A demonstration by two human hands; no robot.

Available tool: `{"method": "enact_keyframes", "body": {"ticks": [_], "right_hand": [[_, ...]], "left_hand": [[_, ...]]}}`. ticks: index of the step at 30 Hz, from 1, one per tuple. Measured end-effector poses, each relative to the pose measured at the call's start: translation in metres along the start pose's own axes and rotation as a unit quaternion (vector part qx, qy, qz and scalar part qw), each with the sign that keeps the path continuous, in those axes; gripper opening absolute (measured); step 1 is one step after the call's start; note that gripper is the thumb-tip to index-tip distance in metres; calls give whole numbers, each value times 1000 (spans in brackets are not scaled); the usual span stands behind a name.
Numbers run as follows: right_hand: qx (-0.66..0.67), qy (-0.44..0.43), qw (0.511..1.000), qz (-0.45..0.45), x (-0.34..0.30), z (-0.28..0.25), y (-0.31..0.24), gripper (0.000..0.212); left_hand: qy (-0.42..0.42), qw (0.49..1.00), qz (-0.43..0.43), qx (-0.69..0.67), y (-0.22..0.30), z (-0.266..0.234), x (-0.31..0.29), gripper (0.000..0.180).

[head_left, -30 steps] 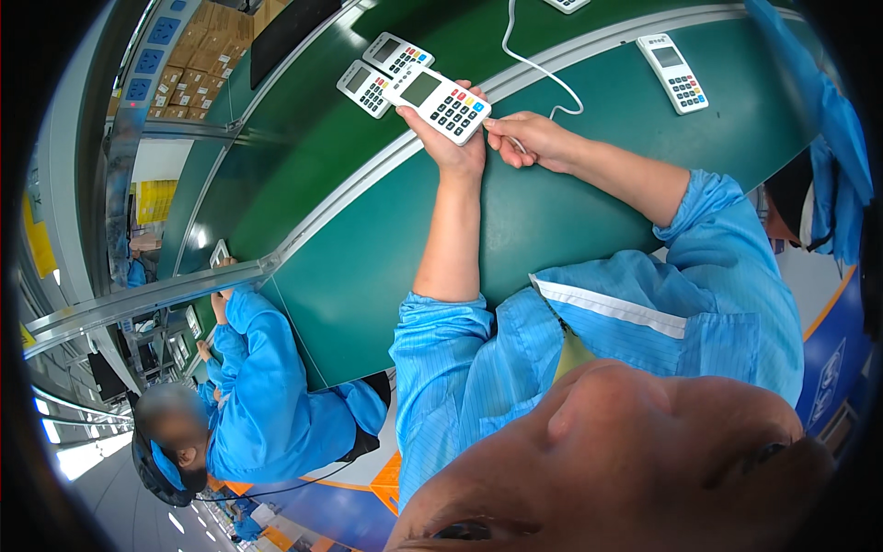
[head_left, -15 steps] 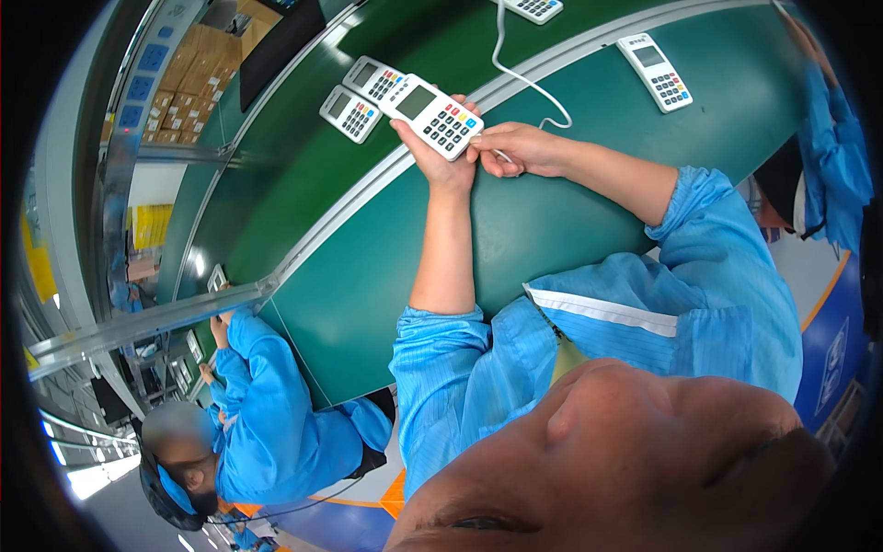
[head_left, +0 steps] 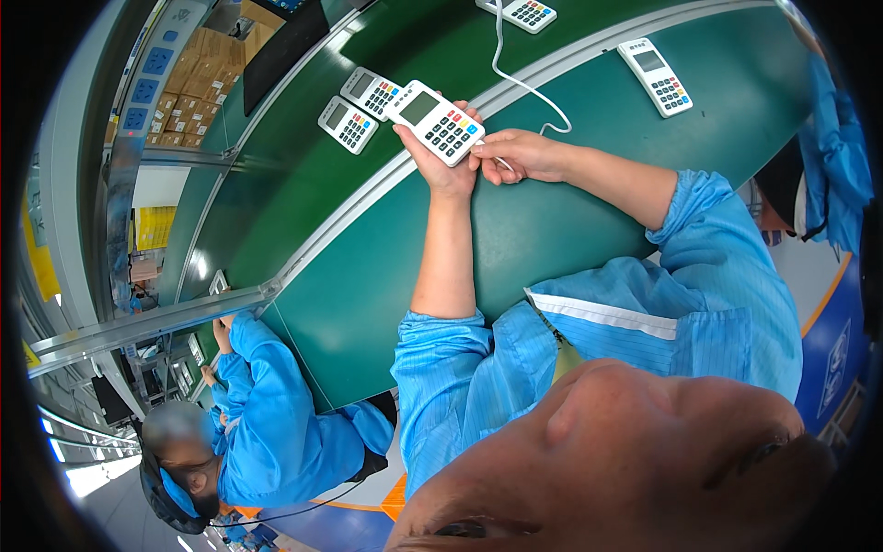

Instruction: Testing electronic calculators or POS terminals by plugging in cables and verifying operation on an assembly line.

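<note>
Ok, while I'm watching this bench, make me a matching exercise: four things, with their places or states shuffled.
1. Left hand
2. Right hand
3. Cardboard boxes
4. Two payment terminals

A. Brown, stacked at the picture's upper left
B. Lying next to each other, screens up
C. Pinching a white cable
D. Supporting a handheld payment terminal

Pairs: 1-D, 2-C, 3-A, 4-B

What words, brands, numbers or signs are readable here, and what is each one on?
Nothing reads clearly enough to quote.
Held terminal: key marks and print above the screen, too small.
Right terminal: likewise, too small.
Top-edge terminal: key marks, too small.
Boxes: tiny labels, unreadable.
Blue panel: white emblem, distorted.
</note>
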State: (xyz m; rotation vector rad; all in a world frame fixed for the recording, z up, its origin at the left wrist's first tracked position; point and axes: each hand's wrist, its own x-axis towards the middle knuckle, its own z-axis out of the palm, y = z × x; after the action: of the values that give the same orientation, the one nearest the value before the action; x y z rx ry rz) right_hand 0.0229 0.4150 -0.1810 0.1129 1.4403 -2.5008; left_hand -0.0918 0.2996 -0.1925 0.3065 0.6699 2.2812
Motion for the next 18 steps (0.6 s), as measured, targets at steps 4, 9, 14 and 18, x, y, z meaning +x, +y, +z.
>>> {"method": "enact_keyframes", "body": {"ticks": [4,9,14,18], "right_hand": [[-2,9,1000,13,0,0,0,29],[0,2,1000,4,1,0,0,29],[-2,14,1000,6,0,2,0,32],[-25,20,999,-21,-3,2,2,37]], "left_hand": [[-1,1000,8,11,0,-1,0,83],[-1,1000,-2,4,0,0,0,82],[12,1000,-4,1,0,-1,2,83],[-6,1000,11,-5,-3,-1,5,83]]}}
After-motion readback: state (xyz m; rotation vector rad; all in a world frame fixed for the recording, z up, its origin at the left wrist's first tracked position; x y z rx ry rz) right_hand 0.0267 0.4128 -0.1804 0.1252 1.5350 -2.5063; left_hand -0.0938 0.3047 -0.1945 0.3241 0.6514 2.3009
